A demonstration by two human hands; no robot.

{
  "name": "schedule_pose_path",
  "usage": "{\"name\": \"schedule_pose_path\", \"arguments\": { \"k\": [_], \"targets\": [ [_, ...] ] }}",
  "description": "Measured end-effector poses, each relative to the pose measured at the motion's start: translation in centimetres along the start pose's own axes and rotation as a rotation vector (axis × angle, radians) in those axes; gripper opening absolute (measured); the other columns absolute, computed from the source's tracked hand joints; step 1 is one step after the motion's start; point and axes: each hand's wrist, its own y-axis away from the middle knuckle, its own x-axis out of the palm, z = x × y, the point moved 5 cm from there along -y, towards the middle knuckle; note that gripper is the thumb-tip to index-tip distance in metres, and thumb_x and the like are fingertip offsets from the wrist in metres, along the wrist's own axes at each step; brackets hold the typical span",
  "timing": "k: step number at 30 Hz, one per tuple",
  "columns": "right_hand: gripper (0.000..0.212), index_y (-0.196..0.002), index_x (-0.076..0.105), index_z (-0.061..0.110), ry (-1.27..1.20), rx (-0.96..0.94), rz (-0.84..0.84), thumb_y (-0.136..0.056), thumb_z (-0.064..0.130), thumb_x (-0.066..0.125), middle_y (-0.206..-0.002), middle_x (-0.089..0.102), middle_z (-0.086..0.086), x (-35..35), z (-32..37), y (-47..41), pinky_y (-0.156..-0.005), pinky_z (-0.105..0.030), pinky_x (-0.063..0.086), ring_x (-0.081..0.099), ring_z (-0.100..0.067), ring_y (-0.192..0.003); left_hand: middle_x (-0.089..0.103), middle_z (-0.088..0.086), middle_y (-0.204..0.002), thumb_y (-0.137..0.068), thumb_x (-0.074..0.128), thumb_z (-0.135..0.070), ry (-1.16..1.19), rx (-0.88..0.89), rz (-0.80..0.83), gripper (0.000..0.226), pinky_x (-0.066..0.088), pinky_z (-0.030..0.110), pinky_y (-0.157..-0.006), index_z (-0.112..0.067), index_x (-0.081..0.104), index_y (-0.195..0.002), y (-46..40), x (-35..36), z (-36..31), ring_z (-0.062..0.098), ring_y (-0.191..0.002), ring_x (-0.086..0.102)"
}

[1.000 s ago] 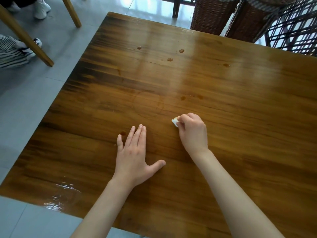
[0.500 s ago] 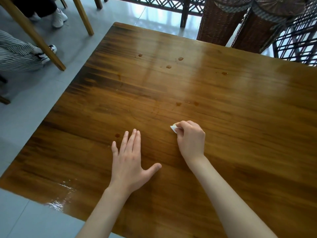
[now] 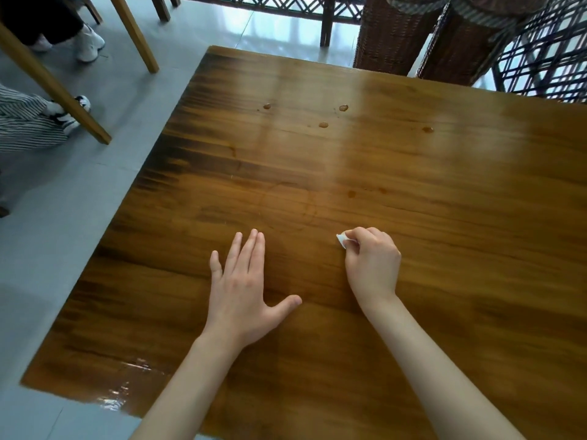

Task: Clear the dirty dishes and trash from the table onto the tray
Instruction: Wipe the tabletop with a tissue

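Note:
My right hand [image 3: 372,263] rests knuckles-up on the wooden table [image 3: 460,249] and pinches a small white scrap of paper [image 3: 341,239] that sticks out past its fingertips. My left hand [image 3: 241,287] lies flat on the tabletop to the left, fingers straight and together, thumb spread out. It holds nothing. Several small brown liquid drops [image 3: 323,124] dot the far half of the table. No dishes and no tray are in view.
A wet patch [image 3: 127,379] shines at the table's near left corner. Two wicker baskets [image 3: 390,36] stand beyond the far edge, with a dark lattice frame [image 3: 546,55] at right. At left, wooden chair legs [image 3: 60,90] and seated persons' shoes [image 3: 90,42] occupy the grey floor.
The view has tilted up, so both hands sit lower in frame. My right hand has drawn the paper scrap slightly toward me across the table. My left hand stays flat.

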Motion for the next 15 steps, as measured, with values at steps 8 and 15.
{"name": "schedule_pose_path", "arguments": {
  "k": [8,15],
  "targets": [
    [0.004,-0.078,0.075,0.007,-0.04,-0.035,0.053,-0.075,0.005,0.076,-0.071,0.07,-0.006,3.6,8.2,3.7,-0.064,-0.032,0.054,0.065,-0.02,-0.066,0.009,-0.004,-0.159,-0.062,0.02,-0.089,-0.026,0.09,0.007,0.112,-0.009,0.046,-0.111,-0.023,0.008,-0.151,-1.0,-2.6,5.3,0.017,-0.146,-0.001],
    [0.006,-0.083,0.075,0.007,-0.061,0.023,0.098,-0.079,0.006,0.071,-0.077,0.071,-0.007,4.4,10.1,4.3,-0.071,-0.03,0.052,0.066,-0.021,-0.074,-0.001,-0.009,-0.158,-0.057,0.023,-0.093,0.002,0.14,0.071,0.116,-0.013,0.042,-0.113,-0.029,-0.002,-0.15,-0.3,-2.5,8.2,0.009,-0.142,-0.014]
  ]
}}
